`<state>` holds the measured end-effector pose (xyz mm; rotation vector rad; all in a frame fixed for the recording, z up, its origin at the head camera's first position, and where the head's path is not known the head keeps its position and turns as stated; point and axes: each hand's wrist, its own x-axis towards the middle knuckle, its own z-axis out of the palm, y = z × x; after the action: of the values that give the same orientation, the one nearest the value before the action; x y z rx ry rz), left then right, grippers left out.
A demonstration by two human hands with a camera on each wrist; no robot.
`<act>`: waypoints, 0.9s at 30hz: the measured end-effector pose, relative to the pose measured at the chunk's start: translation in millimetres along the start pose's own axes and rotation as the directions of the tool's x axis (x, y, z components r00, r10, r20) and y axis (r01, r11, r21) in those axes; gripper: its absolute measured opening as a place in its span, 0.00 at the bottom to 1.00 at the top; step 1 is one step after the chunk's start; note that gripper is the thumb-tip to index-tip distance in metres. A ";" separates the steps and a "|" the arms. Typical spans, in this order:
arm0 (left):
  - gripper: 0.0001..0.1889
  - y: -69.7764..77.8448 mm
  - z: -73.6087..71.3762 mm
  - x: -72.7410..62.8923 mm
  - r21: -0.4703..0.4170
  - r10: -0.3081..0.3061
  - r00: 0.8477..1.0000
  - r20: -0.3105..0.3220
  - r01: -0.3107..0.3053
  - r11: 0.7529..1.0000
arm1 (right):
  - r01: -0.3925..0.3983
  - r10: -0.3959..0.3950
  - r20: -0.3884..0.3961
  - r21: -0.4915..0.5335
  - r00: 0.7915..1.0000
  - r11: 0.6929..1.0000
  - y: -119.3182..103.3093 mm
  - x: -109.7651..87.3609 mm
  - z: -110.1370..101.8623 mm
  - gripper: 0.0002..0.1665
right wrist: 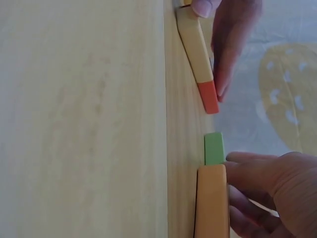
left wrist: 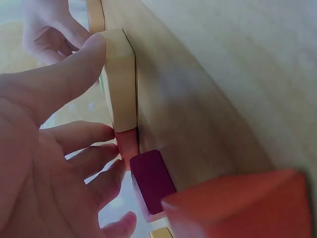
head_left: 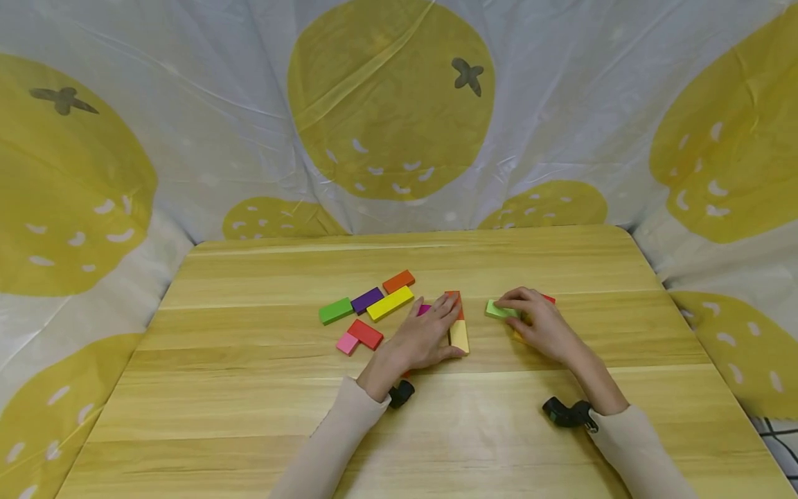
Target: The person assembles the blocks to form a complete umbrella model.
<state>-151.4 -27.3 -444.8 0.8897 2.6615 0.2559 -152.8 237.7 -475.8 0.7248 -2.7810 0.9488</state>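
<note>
My left hand [head_left: 424, 338] lies with fingers extended over a row of blocks. Its fingertips touch the orange-red block [head_left: 462, 313], and the thumb rests at the near end of the cream block [head_left: 459, 337]. A magenta block [left wrist: 154, 181] sits under that hand, and a red-orange block [left wrist: 242, 208] shows close to the left wrist camera. To the right, my right hand [head_left: 541, 324] pinches a light green block [head_left: 497, 310] between thumb and fingers, low at the tabletop. A yellow-orange block [right wrist: 212, 201] and a red block [head_left: 548, 299] are partly hidden by this hand.
Left of the hands lie a green block [head_left: 336, 311], a purple block [head_left: 367, 300], a yellow block [head_left: 390, 303] and an orange block [head_left: 399, 281]. Nearer are a red block [head_left: 366, 334] and a pink block [head_left: 347, 344]. A patterned cloth [head_left: 561, 104] hangs behind the wooden table [head_left: 218, 388].
</note>
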 end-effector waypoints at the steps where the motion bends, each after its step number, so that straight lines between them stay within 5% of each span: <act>1: 0.47 -0.3 -0.3 0.6 0.001 0.000 1.000 0.001 0.000 1.000 | 0.000 0.000 -0.003 0.000 1.000 1.000 -0.3 0.4 0.4 0.18; 9: 0.47 -4.5 -2.9 7.7 -0.019 0.003 1.000 -0.007 -0.003 1.000 | -0.082 0.083 -0.038 0.013 0.996 0.997 -8.9 3.1 7.7 0.19; 18: 0.45 -13.4 -2.4 11.7 -0.085 -0.006 1.000 0.002 0.006 0.996 | -0.130 0.119 0.137 0.080 0.983 0.988 -23.0 2.8 1.8 0.32; 27: 0.43 -16.5 -2.2 10.7 -0.132 0.017 1.000 -0.012 -0.019 0.991 | -0.113 0.083 0.206 0.139 0.975 0.984 -11.9 1.1 3.1 0.42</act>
<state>-169.4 -34.0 -449.8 0.8729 2.6125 0.4365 -147.9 227.2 -471.5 0.7470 -2.9679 1.1758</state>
